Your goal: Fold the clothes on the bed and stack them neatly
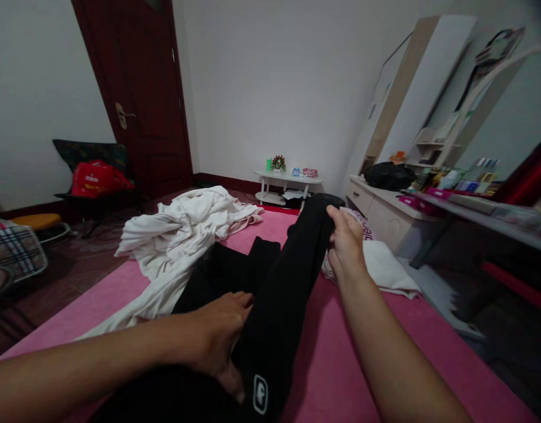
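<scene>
Black trousers (279, 294) stretch across the bed, one leg lifted and pointing away from me, with a small white-outlined logo on the cloth. My right hand (346, 238) pinches that leg near its far end, thumb on top and fingers closed. Lower down, my left hand (217, 332) grips the trousers, its thumb over the cloth near the logo and its fingertips partly hidden behind the raised leg. A second part of the black cloth (235, 264) lies folded beyond my left hand.
A heap of white clothes (195, 223) lies on the pink bed (323, 364), left of the trousers. Folded white cloth (387, 270) sits at right. Around the bed are a low white table (288, 175), a cluttered dresser (376, 200), and a chair with a red bag (98, 178).
</scene>
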